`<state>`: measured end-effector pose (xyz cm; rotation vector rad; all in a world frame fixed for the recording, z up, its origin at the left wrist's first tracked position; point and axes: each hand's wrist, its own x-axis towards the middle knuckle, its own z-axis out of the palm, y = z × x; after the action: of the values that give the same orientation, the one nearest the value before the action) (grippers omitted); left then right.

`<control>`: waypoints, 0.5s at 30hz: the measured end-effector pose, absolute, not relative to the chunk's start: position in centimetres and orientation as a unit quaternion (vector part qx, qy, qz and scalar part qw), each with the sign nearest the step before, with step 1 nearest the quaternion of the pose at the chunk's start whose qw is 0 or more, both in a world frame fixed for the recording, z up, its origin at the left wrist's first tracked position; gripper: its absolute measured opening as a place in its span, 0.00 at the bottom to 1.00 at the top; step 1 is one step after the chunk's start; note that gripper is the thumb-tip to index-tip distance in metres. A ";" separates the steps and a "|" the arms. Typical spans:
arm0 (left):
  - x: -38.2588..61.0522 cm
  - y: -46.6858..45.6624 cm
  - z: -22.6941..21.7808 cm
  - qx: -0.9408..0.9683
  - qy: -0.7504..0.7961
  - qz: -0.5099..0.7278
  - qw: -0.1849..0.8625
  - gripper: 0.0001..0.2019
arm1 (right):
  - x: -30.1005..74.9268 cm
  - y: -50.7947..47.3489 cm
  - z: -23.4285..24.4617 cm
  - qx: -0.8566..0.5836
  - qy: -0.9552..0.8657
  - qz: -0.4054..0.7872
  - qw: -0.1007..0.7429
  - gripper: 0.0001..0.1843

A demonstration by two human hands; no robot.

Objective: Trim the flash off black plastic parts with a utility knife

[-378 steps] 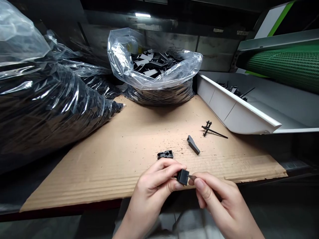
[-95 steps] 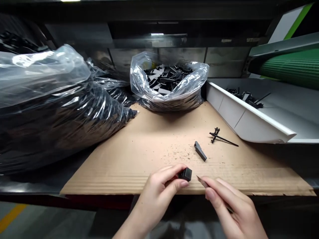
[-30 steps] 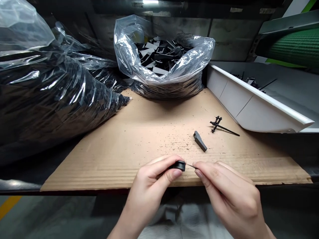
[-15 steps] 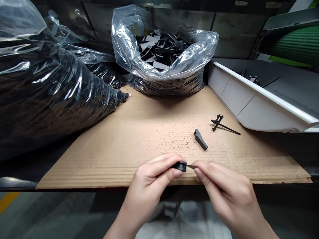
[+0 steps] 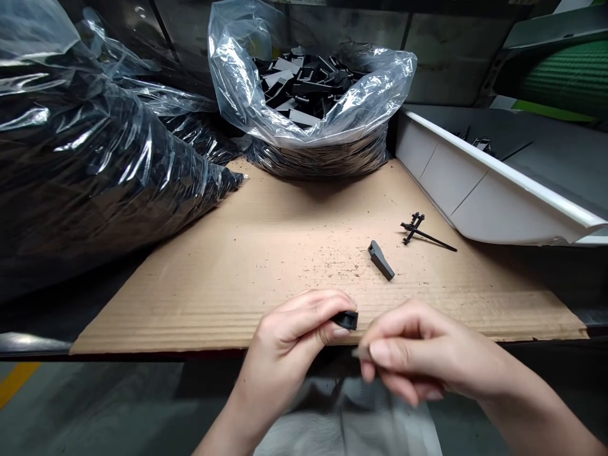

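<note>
**Near the front edge of the cardboard-covered tabletop point(image 5: 199, 285), little room for a slip**

The left hand point(image 5: 289, 339) holds a small black part point(image 5: 349, 320), its grip pinching it between thumb and fingers so that only one end shows. Just beside it, apart from the part, the right hand point(image 5: 418, 354) pinches a thin tool point(image 5: 360, 353) between thumb and forefinger; the tip is too blurred to tell how sharp it is.

The likeliest trouble, I judge, is a skid: a tool meeting the part off-line could run into the left thumb, which sits close by the exposed end. A loose pinch might also let the part twist or drop, and this near the edge it could end on the floor point(image 5: 61, 405). The dark specks point(image 5: 342, 272) farther in could cling to the part if it were laid among them.
</note>
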<state>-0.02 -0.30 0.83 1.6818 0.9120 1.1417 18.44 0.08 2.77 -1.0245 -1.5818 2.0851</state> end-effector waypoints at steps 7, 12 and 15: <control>0.0 -0.9 -0.6 0.725 0.413 0.473 0.284 0.17 | 17.9 -1.6 2.7 -0.535 -0.655 0.431 0.315 0.15; 0.2 -1.0 -1.4 0.770 0.380 0.471 0.201 0.18 | 17.4 -2.5 1.5 -0.520 -0.695 0.348 0.353 0.13; 0.3 -1.0 -1.4 0.772 0.374 0.478 0.189 0.19 | 17.4 -2.3 1.4 -0.505 -0.710 0.335 0.358 0.14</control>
<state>0.26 -0.97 -1.38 2.1705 1.0519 1.3431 17.39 -2.33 1.40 -1.3041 -1.8319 0.8657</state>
